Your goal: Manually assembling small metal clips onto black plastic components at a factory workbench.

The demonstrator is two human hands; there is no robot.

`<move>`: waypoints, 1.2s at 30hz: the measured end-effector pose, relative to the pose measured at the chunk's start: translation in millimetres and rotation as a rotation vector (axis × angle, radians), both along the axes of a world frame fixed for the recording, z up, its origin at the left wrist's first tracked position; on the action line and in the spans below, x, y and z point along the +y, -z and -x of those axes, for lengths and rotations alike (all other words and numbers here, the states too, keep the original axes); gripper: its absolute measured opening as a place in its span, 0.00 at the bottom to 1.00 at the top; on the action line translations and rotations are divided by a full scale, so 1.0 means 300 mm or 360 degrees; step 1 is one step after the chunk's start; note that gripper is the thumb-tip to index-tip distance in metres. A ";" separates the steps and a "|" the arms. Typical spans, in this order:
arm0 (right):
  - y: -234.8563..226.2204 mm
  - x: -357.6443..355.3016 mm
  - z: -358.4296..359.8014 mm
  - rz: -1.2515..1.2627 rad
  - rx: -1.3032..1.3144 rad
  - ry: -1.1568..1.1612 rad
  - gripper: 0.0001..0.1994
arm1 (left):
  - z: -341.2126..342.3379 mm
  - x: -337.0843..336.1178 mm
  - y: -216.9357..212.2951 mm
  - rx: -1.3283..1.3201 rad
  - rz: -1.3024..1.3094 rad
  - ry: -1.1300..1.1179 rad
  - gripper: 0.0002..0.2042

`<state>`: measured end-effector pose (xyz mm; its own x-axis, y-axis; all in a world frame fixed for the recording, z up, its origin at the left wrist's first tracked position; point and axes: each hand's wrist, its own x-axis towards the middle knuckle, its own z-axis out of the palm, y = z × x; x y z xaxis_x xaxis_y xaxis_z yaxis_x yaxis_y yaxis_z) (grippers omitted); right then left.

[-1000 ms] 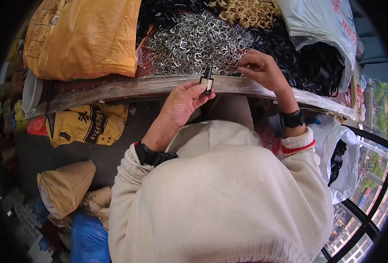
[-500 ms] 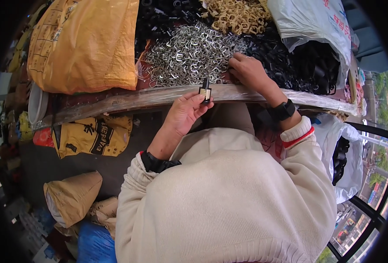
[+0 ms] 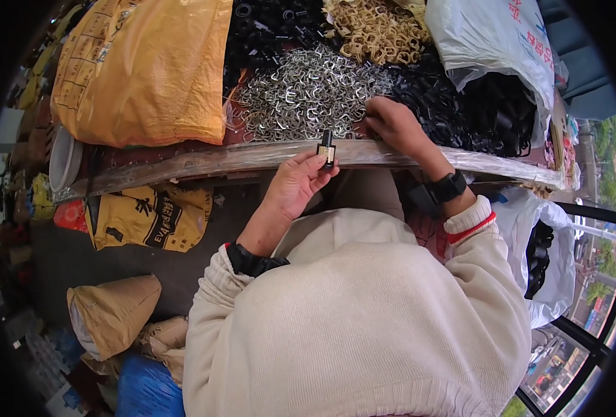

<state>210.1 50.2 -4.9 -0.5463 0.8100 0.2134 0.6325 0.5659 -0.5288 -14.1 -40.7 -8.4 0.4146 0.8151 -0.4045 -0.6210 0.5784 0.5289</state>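
Between the thumb and fingers of my left hand (image 3: pixel 293 186) is a small black plastic fitting (image 3: pixel 327 150) with a pale tan part in its middle. It is held upright just at the table's front edge (image 3: pixel 252 154). My right hand (image 3: pixel 398 126) rests low at the right front side of a heap of silvery bent metal hooks (image 3: pixel 297 94). Its fingers are curled downward and bunched; whatever lies between the fingertips is too small or hidden to make out. To the right of that hand spreads a heap of small black plastic pieces (image 3: pixel 430 97).
Behind the hooks lie tan plastic rings (image 3: pixel 384 31) and more black parts (image 3: pixel 266 31). An orange woven sack (image 3: pixel 148 76) stands left on the table; a white plastic bag (image 3: pixel 489 42) with black parts is at right. Below left are a yellow sack (image 3: pixel 124 215) and paper sacks (image 3: pixel 117 309).
My right hand has drawn slightly nearer along the heap's front, with its fingers more tucked under. My left hand keeps the black fitting in nearly the same place. The view has shifted slightly.
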 end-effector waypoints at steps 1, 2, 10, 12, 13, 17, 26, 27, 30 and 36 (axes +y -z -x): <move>-0.005 -0.004 0.003 0.0003 0.0000 -0.0005 0.06 | 0.000 0.001 0.000 -0.0006 -0.0001 0.0000 0.10; -0.010 -0.008 0.007 0.0453 0.0419 0.0013 0.06 | 0.000 0.002 -0.001 -0.0011 -0.0001 0.0001 0.10; -0.048 -0.083 0.062 0.1566 0.1399 -0.0098 0.05 | -0.017 0.007 -0.012 0.0070 0.0041 -0.0026 0.09; -0.052 -0.104 0.080 0.1620 0.1393 -0.0136 0.05 | -0.014 0.006 -0.004 0.0069 0.0031 -0.0022 0.10; -0.058 -0.117 0.092 0.1629 0.1393 -0.0138 0.05 | -0.013 0.005 0.000 0.0067 0.0011 -0.0012 0.10; -0.082 -0.164 0.149 0.1488 0.1341 -0.0193 0.06 | -0.018 -0.003 -0.003 0.0058 -0.0003 -0.0006 0.10; -0.047 -0.220 0.162 0.0496 0.0913 0.0008 0.08 | -0.034 -0.005 -0.014 0.0023 0.0053 0.0054 0.09; -0.046 -0.229 0.161 0.0474 0.0932 0.0015 0.09 | -0.036 -0.007 -0.010 0.0019 0.0047 0.0078 0.09; -0.038 -0.240 0.166 0.0346 0.0923 0.0009 0.09 | -0.032 -0.018 0.002 0.0017 0.0061 0.0008 0.08; -0.086 -0.218 0.054 -0.0130 0.0706 0.0135 0.10 | -0.034 0.007 -0.014 0.0090 -0.0080 0.0043 0.09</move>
<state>194.1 -15.2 20.9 -0.3201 0.8187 0.4767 0.4008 0.5730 -0.7149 -3.9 -38.5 -4.2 0.4143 0.8239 -0.3866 -0.5739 0.5662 0.5916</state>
